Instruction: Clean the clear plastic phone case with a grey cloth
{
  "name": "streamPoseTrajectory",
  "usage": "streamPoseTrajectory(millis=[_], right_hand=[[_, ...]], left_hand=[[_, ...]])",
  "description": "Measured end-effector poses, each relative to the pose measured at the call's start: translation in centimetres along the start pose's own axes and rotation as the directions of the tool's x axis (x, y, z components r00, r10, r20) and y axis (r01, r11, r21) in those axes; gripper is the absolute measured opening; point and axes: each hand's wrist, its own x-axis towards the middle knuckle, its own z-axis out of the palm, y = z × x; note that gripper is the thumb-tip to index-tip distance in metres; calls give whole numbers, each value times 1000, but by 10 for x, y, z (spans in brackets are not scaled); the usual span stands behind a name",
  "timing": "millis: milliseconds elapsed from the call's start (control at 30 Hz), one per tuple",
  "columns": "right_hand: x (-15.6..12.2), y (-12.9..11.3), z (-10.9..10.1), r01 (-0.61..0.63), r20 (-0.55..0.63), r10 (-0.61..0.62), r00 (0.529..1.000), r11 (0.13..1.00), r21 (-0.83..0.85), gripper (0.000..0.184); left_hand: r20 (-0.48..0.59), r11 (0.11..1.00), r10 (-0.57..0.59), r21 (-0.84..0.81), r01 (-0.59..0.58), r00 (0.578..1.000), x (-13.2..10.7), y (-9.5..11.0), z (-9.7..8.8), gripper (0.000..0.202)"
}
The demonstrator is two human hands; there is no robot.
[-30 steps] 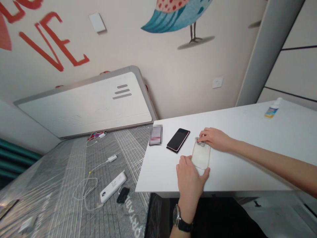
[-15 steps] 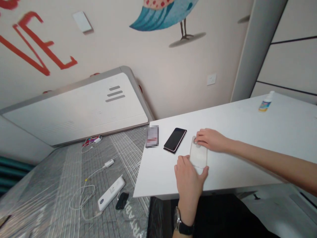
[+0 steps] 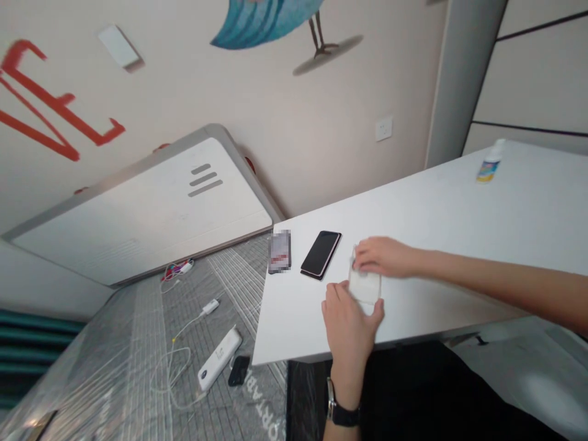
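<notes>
**Clear phone case (image 3: 365, 288) held between both hands**

We see the case empty, resting on the white worktop (image 3: 436, 202) near its front edge, its plastic milky and unmarked as far as glare allows. Our right hand (image 3: 384, 257) curls narrowly over its upper end; our left hand (image 3: 349, 334) closes on its lower edge. Just beside it, apart from the case, lies a black smartphone (image 3: 320, 255), with a blurred packet (image 3: 279, 251) beyond.
</notes>
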Motion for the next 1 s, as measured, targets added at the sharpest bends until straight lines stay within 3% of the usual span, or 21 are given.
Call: streamPoseTrajectory(millis=[67,233,367,467,600,733,833,900,1000], right_hand=[[1,3,0,45,39,-46,998,999,30,23],[1,6,-1,15,-47,-15,999,1000,9,33],[2,4,4,175,60,-176,982,984,34,24],[2,6,7,51,-69,-61,996,989,-137,28],[-5,8,11,201,103,-199,975,980,-7,22],[-10,16,12,19,-67,-23,998,998,-67,27],[-8,11,12,92,148,-99,984,994,58,26],[-4,8,11,132,133,-132,982,991,14,28],[-1,8,5,38,-5,-39,999,992,-121,25]], left_hand=[[3,1000,15,-5,-15,1000,0,0,0,52],[2,999,-17,-30,17,1000,-3,0,-1,53],[23,996,-28,-87,30,999,-4,0,-2,50],[37,993,-60,-99,63,998,-6,0,-2,58],[14,990,-88,-110,89,996,-14,-2,1,67],[-8,991,-95,-96,94,995,-19,-4,8,83],[3,988,-102,-116,101,995,-18,-5,10,83],[16,987,-108,-115,109,994,-15,-6,9,81],[31,988,-101,-112,104,994,-10,-7,8,78]])
